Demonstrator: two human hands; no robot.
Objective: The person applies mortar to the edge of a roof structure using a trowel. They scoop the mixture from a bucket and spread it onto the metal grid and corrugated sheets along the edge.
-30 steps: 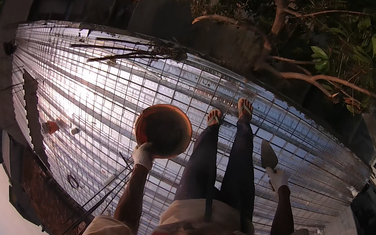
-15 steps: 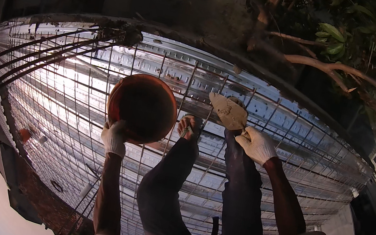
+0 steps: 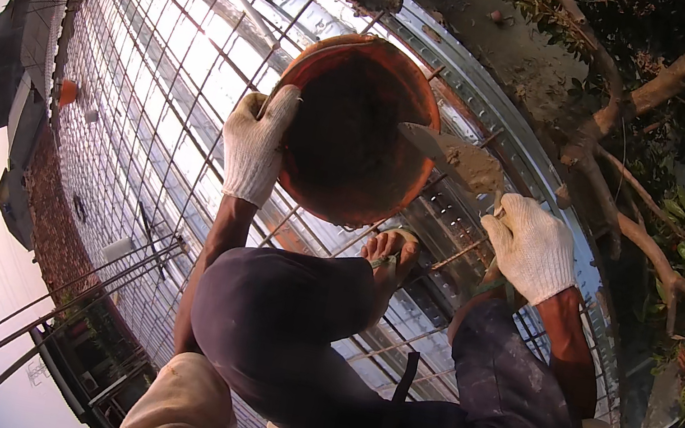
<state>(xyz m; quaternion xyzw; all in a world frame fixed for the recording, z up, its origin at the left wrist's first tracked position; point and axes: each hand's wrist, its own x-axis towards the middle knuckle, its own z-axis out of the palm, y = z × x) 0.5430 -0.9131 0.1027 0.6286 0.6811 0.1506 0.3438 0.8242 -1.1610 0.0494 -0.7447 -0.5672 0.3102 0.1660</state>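
Plainly, the left hand [image 3: 256,144], in a pale knitted glove, has its fingers clamped on the near-left rim of an orange bucket [image 3: 422,91]. The bucket is in front of the bent knees, its open top facing the camera; whether it rests on the bars below, I cannot tell. Dark, earthy material [image 3: 343,132] lies inside it. The right hand [image 3: 533,248], gloved likewise, has its fingers closed around the handle end of a trowel [image 3: 441,147]. The blade carries a patch of brownish material and points left, its tip over the bucket's right rim; contact between the two is unclear. Beneath runs a steel bar grid [image 3: 456,257] over shiny ribbed metal sheets [image 3: 211,21]. A foot [image 3: 395,251] in a strapped sandal shows just below the bucket, near the dark trousers [image 3: 281,304]. Tree branches [image 3: 664,262] spread at the right, and a small orange container [image 3: 68,93] sits well apart at the left.
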